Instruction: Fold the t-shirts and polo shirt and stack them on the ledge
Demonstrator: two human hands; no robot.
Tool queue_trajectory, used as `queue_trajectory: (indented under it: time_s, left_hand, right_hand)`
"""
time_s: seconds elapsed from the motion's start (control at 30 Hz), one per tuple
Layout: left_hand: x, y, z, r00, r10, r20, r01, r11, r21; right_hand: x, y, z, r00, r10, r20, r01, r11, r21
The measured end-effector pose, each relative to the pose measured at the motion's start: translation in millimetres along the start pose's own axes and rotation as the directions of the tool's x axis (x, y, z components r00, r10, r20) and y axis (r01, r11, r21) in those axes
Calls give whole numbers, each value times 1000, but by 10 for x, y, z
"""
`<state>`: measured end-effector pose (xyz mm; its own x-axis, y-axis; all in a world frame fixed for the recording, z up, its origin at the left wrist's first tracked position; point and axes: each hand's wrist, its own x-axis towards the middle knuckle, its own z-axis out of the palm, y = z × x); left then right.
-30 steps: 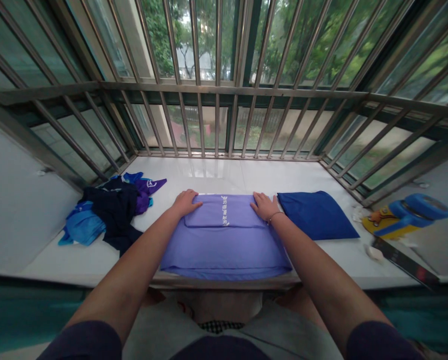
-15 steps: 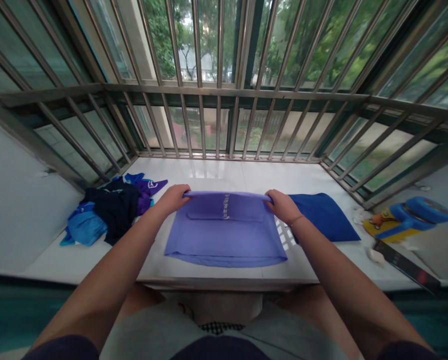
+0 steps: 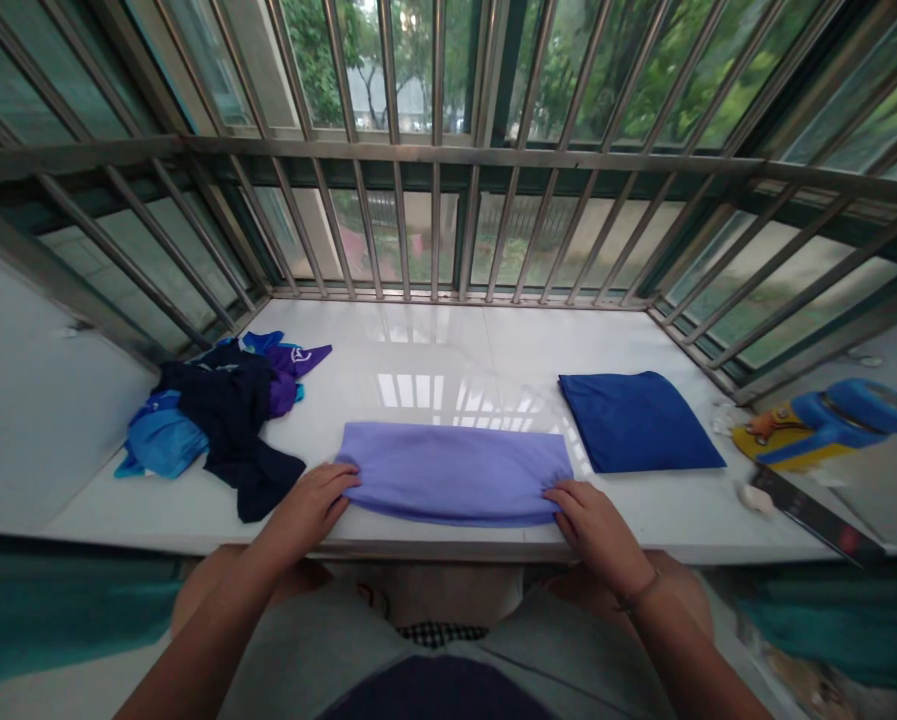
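A lavender T-shirt (image 3: pixel 455 470) lies folded into a wide, low strip near the front of the white ledge. My left hand (image 3: pixel 314 505) grips its left edge, the fingertips pressed into the cloth. At the opposite end, my right hand (image 3: pixel 599 528) pinches the right edge, where small creases gather. The lettering on the shirt is hidden inside the fold. To the right of it rests a folded dark blue garment (image 3: pixel 639 425), apart from my hand.
A loose heap of navy, light blue and purple clothes (image 3: pixel 230 400) sits on the ledge (image 3: pixel 433 340) at the left. On the right are a yellow and blue bottle (image 3: pixel 815 425), a small white object (image 3: pixel 757 500) and a dark flat box (image 3: pixel 815 515). Metal window bars (image 3: pixel 455 155) stand behind.
Both hands have come toward me and down, bringing the shirt's far edge over to the near side. The shirt is now about half as deep, and its lettering is covered.
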<state>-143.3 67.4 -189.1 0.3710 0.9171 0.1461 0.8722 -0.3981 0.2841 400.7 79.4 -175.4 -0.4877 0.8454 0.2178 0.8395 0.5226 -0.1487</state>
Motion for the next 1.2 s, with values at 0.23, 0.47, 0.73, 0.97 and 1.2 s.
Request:
queue_trajectory:
  time_s: [0.23, 0.47, 0.73, 0.97, 1.2]
  left_hand:
    - [-222, 8, 51, 994, 73, -75, -72, 997, 21]
    - [-375, -130, 153, 986, -60, -154, 54, 997, -49]
    - [-338, 109, 46, 988, -62, -145, 41, 989, -142]
    - [-167, 725, -6, 985, -137, -103, 86, 914, -396]
    - [253, 1126, -53, 838, -474, 271, 385, 163, -908]
  right_hand:
    - [-68, -171, -150, 988, 156, -4, -156, 987, 25]
    - [29, -492, -27, 776, 630, 32, -615, 766, -186]
    - [151, -129, -297, 606, 787, 117, -791, 612, -20]
    - [512, -99, -749, 571, 777, -265, -766, 621, 166]
    - [1236, -1427, -477, 934, 60, -353, 28, 970, 240]
